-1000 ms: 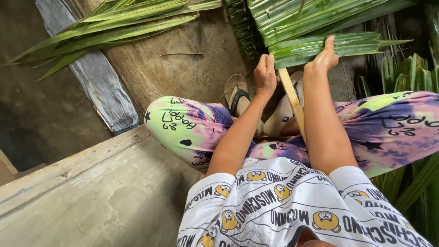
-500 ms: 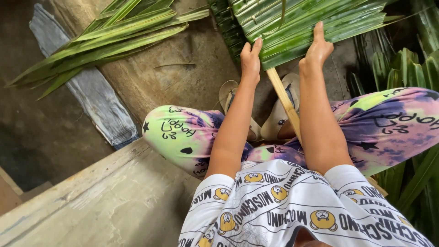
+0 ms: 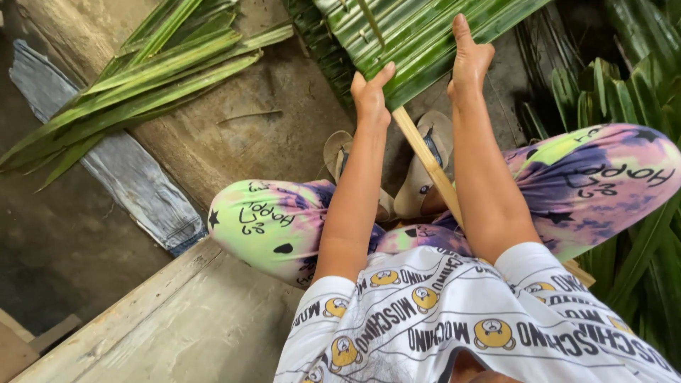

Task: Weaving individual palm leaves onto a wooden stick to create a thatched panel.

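A panel of folded green palm leaves (image 3: pixel 418 32) is threaded on a pale wooden stick (image 3: pixel 425 167) that runs down between my knees. My left hand (image 3: pixel 370 92) grips the panel's near left edge, with the thumb on top of the leaves. My right hand (image 3: pixel 468 60) lies on the panel to the right of the stick, index finger stretched out flat along a leaf. Both forearms reach forward over my tie-dye trousers (image 3: pixel 280 220).
Loose long palm leaves (image 3: pixel 142 78) lie on the ground at the left, over a strip of blue denim cloth (image 3: pixel 135 181). More upright leaves (image 3: pixel 624 99) crowd the right side. My sandalled feet (image 3: pixel 425 159) rest under the panel. A weathered wooden plank (image 3: pixel 170 319) runs at lower left.
Both hands have slid further up and out along the leaf panel, and the view has tilted so that the panel and the loose leaves sit higher in the picture.
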